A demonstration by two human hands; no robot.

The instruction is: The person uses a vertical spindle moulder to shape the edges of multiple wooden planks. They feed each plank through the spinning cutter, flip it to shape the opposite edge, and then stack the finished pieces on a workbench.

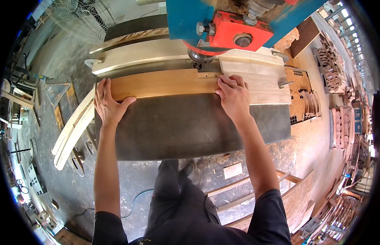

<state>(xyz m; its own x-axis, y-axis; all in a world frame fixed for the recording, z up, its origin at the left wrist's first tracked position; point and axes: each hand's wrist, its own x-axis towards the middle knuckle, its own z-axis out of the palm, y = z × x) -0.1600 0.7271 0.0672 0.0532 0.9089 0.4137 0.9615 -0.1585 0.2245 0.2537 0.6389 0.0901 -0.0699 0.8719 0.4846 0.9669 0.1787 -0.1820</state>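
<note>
Fingers spread wide, the left hand (110, 104) grasps one end of a long, golden-brown wooden board (157, 84) while the curled right hand (234, 96) grips the other, hiding its tip from me. I see it lying left-to-right across the flat, dark-grey desk (177, 126); the blue-and-red metal machine (241, 30) is cut off above.

The board (157, 83) is long, narrow and honey-brown, with a smooth face. It lies flat on the dark counter (177, 126), running left to right, its near edge almost straight. Toward the right its far edge steps in, leaving a notch beside a paler strip with small dark dots. A hand covers part of each end.
</note>
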